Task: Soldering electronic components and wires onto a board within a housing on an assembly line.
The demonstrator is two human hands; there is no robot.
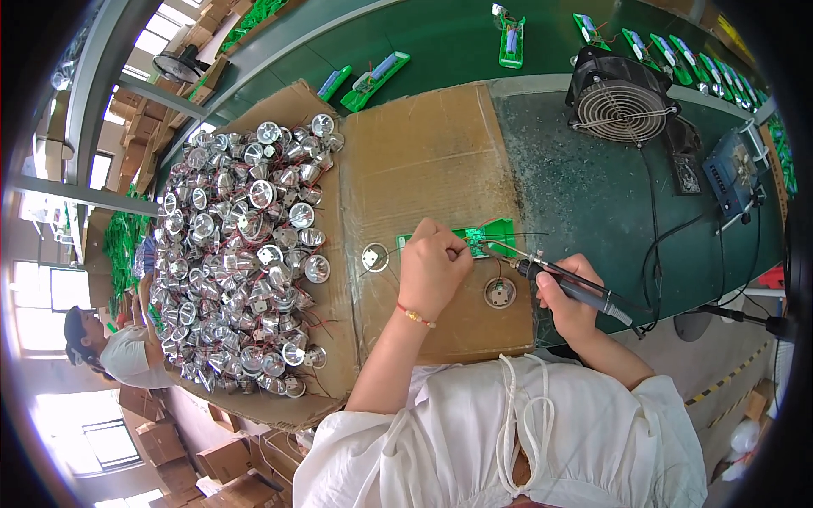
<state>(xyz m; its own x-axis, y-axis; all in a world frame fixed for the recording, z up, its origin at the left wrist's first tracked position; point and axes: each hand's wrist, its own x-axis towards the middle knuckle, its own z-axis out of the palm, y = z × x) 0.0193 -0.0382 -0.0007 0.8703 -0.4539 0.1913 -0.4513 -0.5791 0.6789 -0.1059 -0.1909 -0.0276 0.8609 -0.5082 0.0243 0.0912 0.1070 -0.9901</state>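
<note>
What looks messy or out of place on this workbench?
Nothing looks damaged or spilled. The silver reflector cups lie in a loose heap with red wires tangled through them. Two round parts sit apart from the heap on the cardboard sheet, near the left hand. The right hand holds a soldering iron to the green circuit board.

Bright, even daylight fills the scene, coming from large windows (51, 296) at the far left, which are washed out to white. The heap of silver reflector cups (241, 254) throws small sharp glints. Shadows on the cardboard sheet (423, 152) are soft and faint. The centre is sharp; fisheye distortion bends straight edges strongly toward the rim, where detail smears slightly, and a black circular border cuts off the corners
</note>
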